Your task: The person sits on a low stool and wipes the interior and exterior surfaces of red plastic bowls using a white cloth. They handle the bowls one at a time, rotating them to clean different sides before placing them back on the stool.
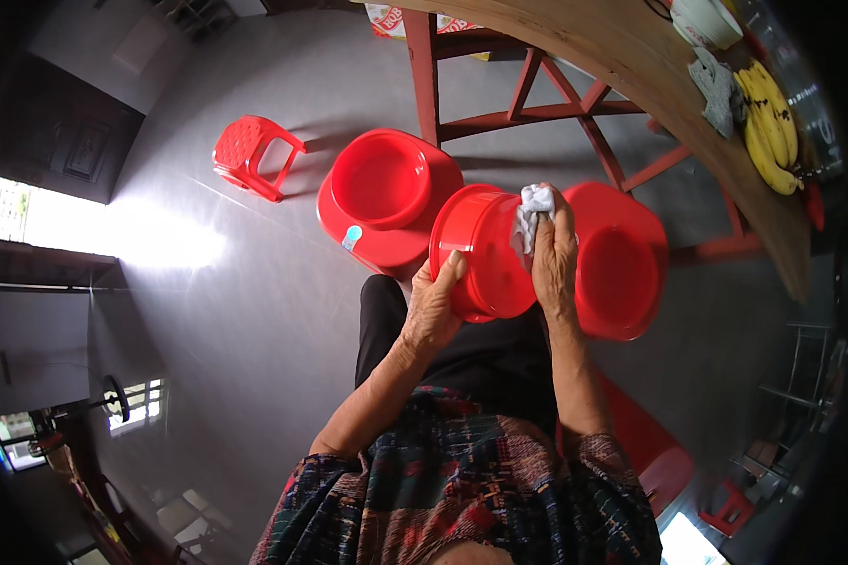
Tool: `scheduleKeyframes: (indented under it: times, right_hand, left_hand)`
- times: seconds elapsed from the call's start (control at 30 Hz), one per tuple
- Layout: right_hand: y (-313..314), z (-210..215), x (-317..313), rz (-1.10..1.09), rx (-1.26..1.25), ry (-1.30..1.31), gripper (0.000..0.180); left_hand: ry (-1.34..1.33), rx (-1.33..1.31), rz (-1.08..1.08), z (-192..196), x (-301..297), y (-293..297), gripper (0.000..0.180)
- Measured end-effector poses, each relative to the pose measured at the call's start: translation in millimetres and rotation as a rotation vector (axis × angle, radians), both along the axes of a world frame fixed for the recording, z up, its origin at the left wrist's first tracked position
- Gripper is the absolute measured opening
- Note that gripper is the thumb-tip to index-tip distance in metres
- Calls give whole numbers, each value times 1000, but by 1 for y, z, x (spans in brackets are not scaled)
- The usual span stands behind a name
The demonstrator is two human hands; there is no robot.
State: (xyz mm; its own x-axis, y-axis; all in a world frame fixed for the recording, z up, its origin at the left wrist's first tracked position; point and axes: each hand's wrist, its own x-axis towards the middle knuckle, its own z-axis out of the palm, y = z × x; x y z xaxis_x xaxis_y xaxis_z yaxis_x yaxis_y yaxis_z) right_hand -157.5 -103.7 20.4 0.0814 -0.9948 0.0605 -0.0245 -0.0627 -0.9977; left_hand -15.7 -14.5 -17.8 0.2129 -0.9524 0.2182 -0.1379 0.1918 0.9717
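Observation:
A round red plastic basin (492, 259), tilted on its side, is held above my lap. My left hand (433, 306) is closed on its rim, thumb on the outer wall. Against the basin's underside my right hand (554, 259) presses a crumpled whitish cloth (535, 205). Just beyond, to the left, another red basin (379, 179) rests on a red seat-like piece (367, 247) with a small blue-green sticker. To the right is a similar red piece (636, 212) with a round form in its middle; I cannot tell whether that is a separate basin.
A small red stool (254, 155) stands on the grey floor (283, 85) at the far left. At the upper right, a wooden table (631, 56) with red legs bears bananas (773, 127), a grey cloth (718, 92) and a white bowl (707, 24). Behind me is a red bench-like seat (664, 471).

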Motion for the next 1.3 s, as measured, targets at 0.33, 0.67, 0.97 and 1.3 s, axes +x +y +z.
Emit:
scheduleKeyframes:
  times: [0.33, 0.67, 0.97, 1.3]
  right_hand:
    - [68, -1, 25, 290, -854, 636, 33]
    - [-11, 15, 10, 94, -20, 115, 21]
    - [4, 18, 35, 172, -657, 533, 35]
    - [66, -21, 15, -18, -834, 622, 35]
  left_hand:
    - [-222, 97, 79, 2, 7, -4, 68]
    - [-60, 203, -50, -12, -3, 6, 43]
    - [494, 326, 42, 18, -2, -10, 46]
    - [1335, 356, 175, 48, 9, -34, 58]
